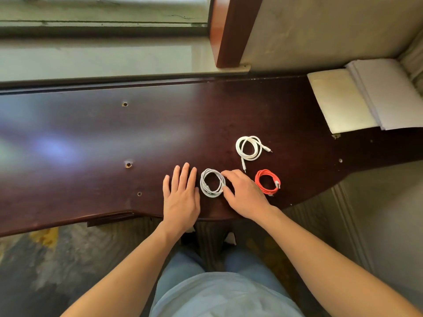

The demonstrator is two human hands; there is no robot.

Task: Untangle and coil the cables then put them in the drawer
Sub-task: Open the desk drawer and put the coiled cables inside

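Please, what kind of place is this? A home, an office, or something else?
Probably a room in a home or a dormitory, though I cannot be sure. A dark wooden desk stands under a window, a stack of paper lies at its right end, and three coiled cables lie on it.

Red cable (267, 181) — partly behind right hand (246, 195)
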